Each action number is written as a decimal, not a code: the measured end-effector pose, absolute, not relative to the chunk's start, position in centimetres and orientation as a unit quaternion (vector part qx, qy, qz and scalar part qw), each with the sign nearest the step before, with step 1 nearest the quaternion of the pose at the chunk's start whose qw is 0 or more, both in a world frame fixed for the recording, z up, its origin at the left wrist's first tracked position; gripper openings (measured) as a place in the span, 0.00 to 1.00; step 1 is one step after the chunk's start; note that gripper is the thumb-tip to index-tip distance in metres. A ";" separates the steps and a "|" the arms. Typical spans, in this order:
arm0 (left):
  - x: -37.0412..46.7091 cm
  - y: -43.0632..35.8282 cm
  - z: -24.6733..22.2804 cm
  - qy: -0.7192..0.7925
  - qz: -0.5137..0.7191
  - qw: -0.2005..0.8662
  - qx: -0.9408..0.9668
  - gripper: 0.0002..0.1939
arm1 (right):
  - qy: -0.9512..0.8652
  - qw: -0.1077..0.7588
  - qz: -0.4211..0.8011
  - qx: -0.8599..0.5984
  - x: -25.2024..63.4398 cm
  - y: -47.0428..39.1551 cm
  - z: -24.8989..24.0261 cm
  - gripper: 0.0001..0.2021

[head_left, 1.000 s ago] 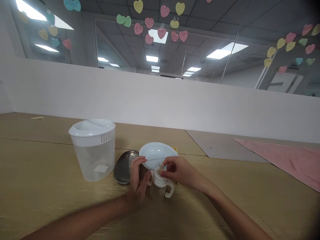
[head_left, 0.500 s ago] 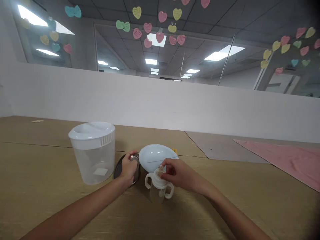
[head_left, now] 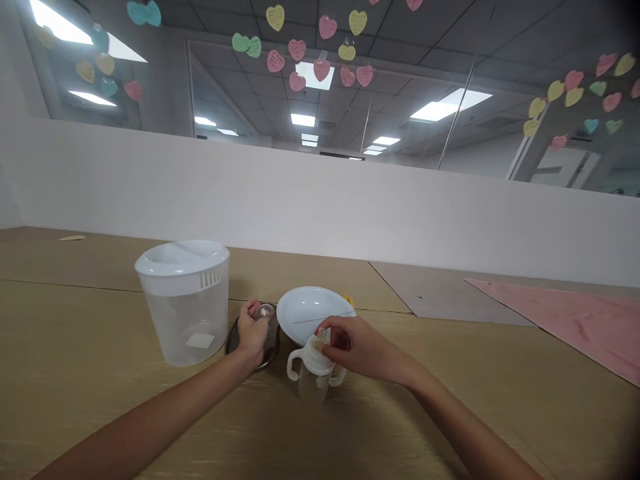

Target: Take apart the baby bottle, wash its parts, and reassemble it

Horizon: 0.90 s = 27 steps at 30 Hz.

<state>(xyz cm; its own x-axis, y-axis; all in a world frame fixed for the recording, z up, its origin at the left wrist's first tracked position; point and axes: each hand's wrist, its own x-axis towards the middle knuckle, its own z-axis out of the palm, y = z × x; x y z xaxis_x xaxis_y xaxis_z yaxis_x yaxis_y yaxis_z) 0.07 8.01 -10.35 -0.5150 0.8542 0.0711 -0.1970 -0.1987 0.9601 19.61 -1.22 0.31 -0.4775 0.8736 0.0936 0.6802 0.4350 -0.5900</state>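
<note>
A baby bottle (head_left: 314, 380) with two white handles and a clear nipple stands upright on the table. At its top, the fingers of my right hand (head_left: 347, 343) are closed around the nipple and collar. My left hand (head_left: 254, 332) grips a clear dome-shaped cap (head_left: 265, 311) over a dark, metal-rimmed tray (head_left: 273, 347). Just behind the bottle lies a white oval bowl (head_left: 310, 308) with a thin line across it. A bit of something yellow (head_left: 349, 301) shows behind the bowl's right edge.
A translucent bucket with a white lid (head_left: 185, 303) stands left of the tray. Pink cloth (head_left: 575, 320) lies on the right of the brown table (head_left: 425, 413), beside a grey sheet (head_left: 440, 293). A white wall (head_left: 300, 213) rises behind.
My left hand has turned and shifted slightly left, and the clear cap shows more plainly in it. The bottle has tilted or turned a little under my right hand.
</note>
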 end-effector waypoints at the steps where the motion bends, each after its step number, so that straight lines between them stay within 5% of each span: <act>1: 0.1 7.9 -10.1 0.510 0.713 0.362 0.316 0.26 | -0.825 0.197 0.245 -0.471 19.6 -1.2 0.3 0.09; 11: 1.8 1.9 -4.6 0.313 0.746 0.239 0.537 0.19 | -0.812 0.203 0.263 -0.481 19.6 -1.1 0.2 0.10; 16: 2.3 0.1 -4.7 0.291 0.644 0.275 0.652 0.18 | -0.777 0.216 0.306 -0.506 19.8 -0.6 0.1 0.19; 21: 2.3 0.4 -5.2 0.267 0.664 0.300 0.631 0.18 | -0.767 0.246 0.297 -0.513 19.7 -0.5 0.2 0.30; 27: 2.5 0.4 -5.6 0.221 0.691 0.294 0.622 0.18 | -0.774 0.264 0.308 -0.487 19.8 -0.7 0.7 0.32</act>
<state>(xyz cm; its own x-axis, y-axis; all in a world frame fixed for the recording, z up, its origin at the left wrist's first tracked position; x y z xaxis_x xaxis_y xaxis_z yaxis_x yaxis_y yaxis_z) 2.50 0.38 -5.55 -0.0527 0.6807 0.7307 -0.1313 -0.7301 0.6706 19.77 -0.69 0.67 -0.3870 0.9157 0.1082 0.5906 0.3363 -0.7336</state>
